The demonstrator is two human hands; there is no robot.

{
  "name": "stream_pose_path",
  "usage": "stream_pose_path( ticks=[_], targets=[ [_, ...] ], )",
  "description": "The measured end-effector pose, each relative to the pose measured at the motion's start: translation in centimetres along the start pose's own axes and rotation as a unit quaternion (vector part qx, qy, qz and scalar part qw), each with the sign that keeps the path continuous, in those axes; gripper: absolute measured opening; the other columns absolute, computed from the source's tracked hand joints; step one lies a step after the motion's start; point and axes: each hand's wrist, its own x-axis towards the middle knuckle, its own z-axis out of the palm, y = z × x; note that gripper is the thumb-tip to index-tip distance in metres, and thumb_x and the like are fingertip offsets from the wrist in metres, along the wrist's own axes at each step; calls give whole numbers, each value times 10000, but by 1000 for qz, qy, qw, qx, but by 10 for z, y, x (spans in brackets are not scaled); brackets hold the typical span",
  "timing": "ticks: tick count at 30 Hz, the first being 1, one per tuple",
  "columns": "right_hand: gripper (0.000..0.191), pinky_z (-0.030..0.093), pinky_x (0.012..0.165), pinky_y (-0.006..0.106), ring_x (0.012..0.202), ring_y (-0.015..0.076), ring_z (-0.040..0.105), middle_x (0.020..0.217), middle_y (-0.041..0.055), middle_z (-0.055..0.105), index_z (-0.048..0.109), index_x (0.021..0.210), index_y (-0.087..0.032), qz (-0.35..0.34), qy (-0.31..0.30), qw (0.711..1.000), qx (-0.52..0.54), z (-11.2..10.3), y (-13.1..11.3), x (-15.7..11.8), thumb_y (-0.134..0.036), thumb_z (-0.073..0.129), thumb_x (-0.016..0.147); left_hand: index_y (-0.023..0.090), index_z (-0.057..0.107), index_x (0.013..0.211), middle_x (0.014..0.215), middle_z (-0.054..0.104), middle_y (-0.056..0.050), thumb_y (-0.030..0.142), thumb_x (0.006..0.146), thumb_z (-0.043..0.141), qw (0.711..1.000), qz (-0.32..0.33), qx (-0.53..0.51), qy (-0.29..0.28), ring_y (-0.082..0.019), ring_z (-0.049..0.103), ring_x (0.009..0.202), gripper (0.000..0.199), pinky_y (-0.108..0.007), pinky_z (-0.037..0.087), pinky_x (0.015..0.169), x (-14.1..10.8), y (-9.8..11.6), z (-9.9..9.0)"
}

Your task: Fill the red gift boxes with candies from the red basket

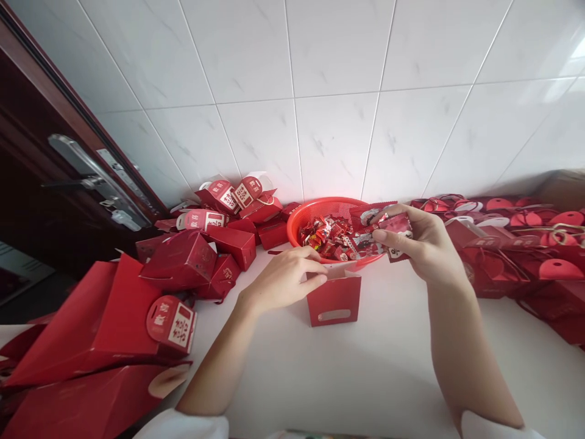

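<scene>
Your right hand (432, 244) is closed, thumb against fingers, on shiny red wrapped packets (400, 231), held over the right edge of the red plastic basket (329, 206); you cannot tell exactly how many there are. Just on your side of the basket stands 1 small red box (334, 299), upright with its top open and an oblong slot in the face toward you. Your left hand (283, 274) is at that box's upper left edge, thumb and fingers a little apart; whether it grips the card, you cannot tell. Wrapped sweets (324, 241) lie inside the basket. Left of the basket you have a heap of red boxes (178, 259), several tipped over; right of it stand rows of red boxes with rounded tabs (493, 244). Behind the basket rises a tiled wall (338, 134).
</scene>
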Motion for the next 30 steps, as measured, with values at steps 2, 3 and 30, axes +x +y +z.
stream_pose_path(
  ticks=[2, 3, 30],
  targets=[
    [275, 346, 405, 239, 502, 107, 454, 626, -16, 584, 738, 813, -211, 4, -3, 1000, -9, 1, 1, 1, -391, 902, 682, 255, 805, 998, 1037, 757, -46, 324, 964, 589, 998, -32, -46, 7, -221, 714, 927, 229, -319, 546, 815, 3, -4, 2],
    [274, 358, 409, 240, 508, 110, 466, 639, -12, 600, 738, 813, -211, 3, -5, 1000, -14, 2, 1, 1, -394, 898, 686, 247, 804, 1005, 1023, 773, -49, 327, 960, 594, 996, -47, -72, 17, -227, 720, 930, 228, -325, 550, 828, 5, -6, 3],
    [120, 547, 661, 325, 856, 232, 690, 958, 55, 721, 730, 956, -236, -115, -137, 958, -227, 9, 19, 7, -292, 745, 851, 282, 724, 1262, 1279, 708, -74, 467, 878, 734, 980, -26, -196, 31, -251, 674, 1144, 426, -388, 545, 1005, 18, -23, 24]
  ],
)
